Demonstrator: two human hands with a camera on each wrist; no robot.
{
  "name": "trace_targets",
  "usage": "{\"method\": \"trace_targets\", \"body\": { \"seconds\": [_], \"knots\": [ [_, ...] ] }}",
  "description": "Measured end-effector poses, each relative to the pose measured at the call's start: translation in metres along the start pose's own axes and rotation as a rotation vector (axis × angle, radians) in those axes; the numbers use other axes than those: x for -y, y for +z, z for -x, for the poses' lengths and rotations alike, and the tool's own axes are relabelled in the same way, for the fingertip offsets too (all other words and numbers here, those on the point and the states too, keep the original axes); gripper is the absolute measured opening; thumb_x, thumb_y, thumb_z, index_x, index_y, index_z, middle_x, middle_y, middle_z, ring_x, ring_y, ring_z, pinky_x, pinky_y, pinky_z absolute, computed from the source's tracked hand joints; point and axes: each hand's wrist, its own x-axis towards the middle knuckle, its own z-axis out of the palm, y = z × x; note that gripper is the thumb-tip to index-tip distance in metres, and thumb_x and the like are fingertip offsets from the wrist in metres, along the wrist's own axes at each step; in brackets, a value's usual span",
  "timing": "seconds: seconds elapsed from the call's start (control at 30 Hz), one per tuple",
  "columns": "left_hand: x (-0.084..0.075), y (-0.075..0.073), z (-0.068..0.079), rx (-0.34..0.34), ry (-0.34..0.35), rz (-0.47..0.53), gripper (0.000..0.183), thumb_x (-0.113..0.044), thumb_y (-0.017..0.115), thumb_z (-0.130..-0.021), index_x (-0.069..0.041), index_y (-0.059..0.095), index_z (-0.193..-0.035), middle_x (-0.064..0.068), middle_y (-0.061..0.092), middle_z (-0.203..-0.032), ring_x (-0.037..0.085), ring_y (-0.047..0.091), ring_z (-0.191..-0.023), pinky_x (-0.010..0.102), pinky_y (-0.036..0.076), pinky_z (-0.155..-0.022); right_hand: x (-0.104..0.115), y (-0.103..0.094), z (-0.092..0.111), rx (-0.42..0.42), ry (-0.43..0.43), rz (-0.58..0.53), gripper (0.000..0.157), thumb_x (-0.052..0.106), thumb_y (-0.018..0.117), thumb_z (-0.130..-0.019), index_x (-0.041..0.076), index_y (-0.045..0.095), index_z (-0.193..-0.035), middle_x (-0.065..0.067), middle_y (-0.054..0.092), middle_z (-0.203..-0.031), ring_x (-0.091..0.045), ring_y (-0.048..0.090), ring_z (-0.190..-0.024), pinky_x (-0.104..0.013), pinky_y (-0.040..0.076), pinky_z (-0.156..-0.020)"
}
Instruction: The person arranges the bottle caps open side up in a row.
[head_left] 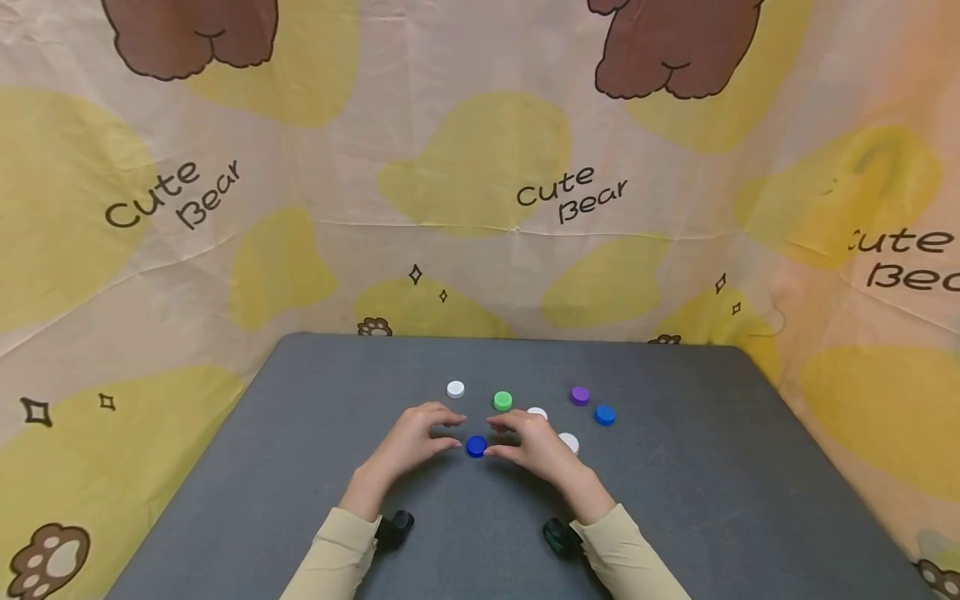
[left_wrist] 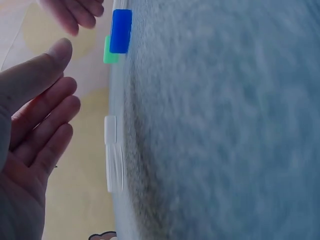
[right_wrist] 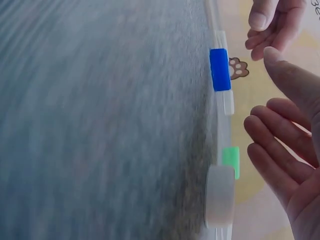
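A dark blue bottle cap (head_left: pixel 476 447) lies on the grey table between the two hands. Just left of it hovers my left hand (head_left: pixel 414 436), thumb and fingers parted around nothing. My right hand (head_left: pixel 534 444) is on the other side, its thumb tip close to the cap's edge; whether they touch I cannot tell. In the left wrist view, the blue cap (left_wrist: pixel 121 31) stands apart from the left hand (left_wrist: pixel 37 115). The right wrist view has the blue cap (right_wrist: pixel 220 70) beside the right hand (right_wrist: pixel 290 140), whose fingers are bent loosely with nothing in them.
Beyond the hands lie a white cap (head_left: pixel 455 389), a green cap (head_left: pixel 502 401), a purple cap (head_left: pixel 580 396) and a lighter blue cap (head_left: pixel 604 415). Two more white caps are partly covered by the right hand. A patterned cloth (head_left: pixel 480 167) hangs behind the table (head_left: pixel 720 500).
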Motion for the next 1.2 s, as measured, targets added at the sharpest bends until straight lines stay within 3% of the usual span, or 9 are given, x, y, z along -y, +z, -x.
{"method": "trace_targets", "body": {
  "seconds": [0.2,0.6,0.9,1.2],
  "knots": [
    [0.002,0.006,-0.003,0.032,0.0,0.023,0.03,-0.014,0.079,-0.076,-0.008,0.073,-0.105,0.0,0.071,-0.094,0.012,0.065,-0.086,0.03,0.052,-0.078,0.0,0.007,-0.005,0.056,0.076,-0.026,0.04,0.026,0.079,-0.077,0.004,0.069,-0.109,-0.005,0.071,-0.1,-0.014,0.067,-0.092,-0.03,0.053,-0.082],
    [0.004,0.015,-0.008,0.133,-0.042,0.11,0.024,-0.013,0.079,-0.076,-0.007,0.074,-0.099,0.001,0.069,-0.086,0.008,0.065,-0.077,0.021,0.052,-0.069,0.0,0.014,-0.013,0.147,0.12,-0.051,0.032,0.023,0.079,-0.078,0.006,0.071,-0.103,-0.003,0.072,-0.091,-0.012,0.067,-0.081,-0.024,0.053,-0.073],
    [0.003,0.02,-0.01,0.143,-0.057,0.11,0.021,-0.013,0.08,-0.076,-0.007,0.074,-0.095,0.001,0.067,-0.083,0.006,0.064,-0.073,0.02,0.051,-0.066,-0.003,0.016,-0.012,0.12,0.101,-0.027,0.027,0.02,0.081,-0.074,0.008,0.073,-0.097,-0.002,0.07,-0.084,-0.012,0.064,-0.076,-0.022,0.05,-0.068],
    [0.0,0.024,-0.011,0.137,-0.056,0.081,0.018,-0.01,0.08,-0.075,-0.007,0.072,-0.091,0.002,0.064,-0.081,0.012,0.062,-0.072,0.021,0.049,-0.065,0.0,0.016,-0.012,0.116,0.108,-0.002,0.025,0.019,0.082,-0.074,0.007,0.073,-0.094,-0.004,0.065,-0.083,-0.015,0.062,-0.075,-0.023,0.048,-0.067]
  ]
}}
